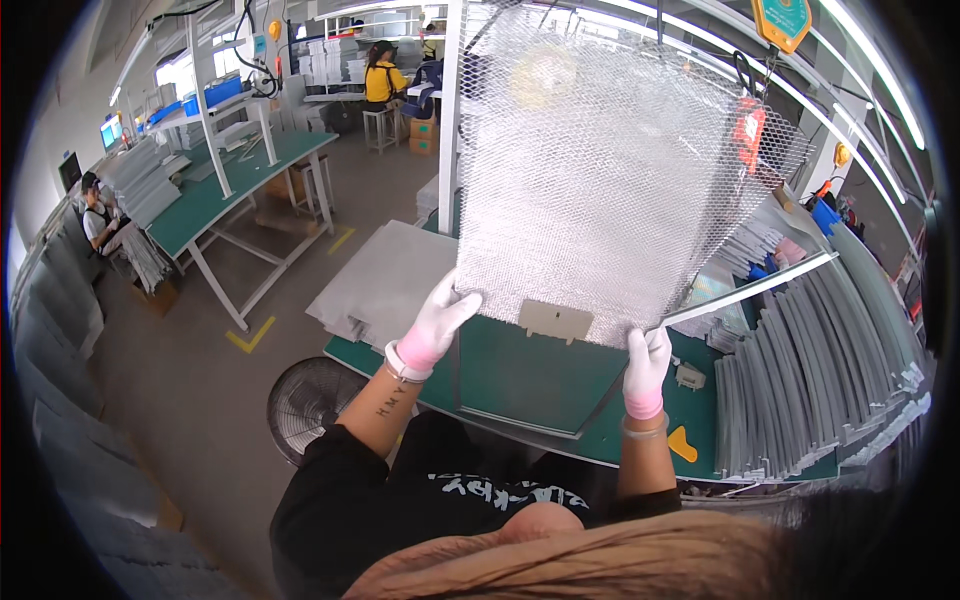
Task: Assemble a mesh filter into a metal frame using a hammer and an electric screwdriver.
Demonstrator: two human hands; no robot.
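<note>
A large sheet of silvery metal mesh (590, 190) is raised in front of me, nearly upright above the workbench. My left hand (435, 325), in a white and pink glove, is closed on its lower left corner. Gloved the same way, my right hand (648, 370) pinches the lower right corner. Along the mesh's bottom edge sits a small beige plate (556, 321); how it is attached cannot be made out. Under the mesh, a thin grey rectangular frame (517, 425) lies on the green bench top (610, 440). A pale metal strip (750, 292) runs away behind my right hand.
Many grey frames stand in a row (815, 370) at the right. A yellow scraper (682, 443) and a small grey block (690, 376) lie near my right hand. A red tool (748, 135) hangs beyond the mesh. White sheets (385, 270) and a floor fan (315, 405) are at left.
</note>
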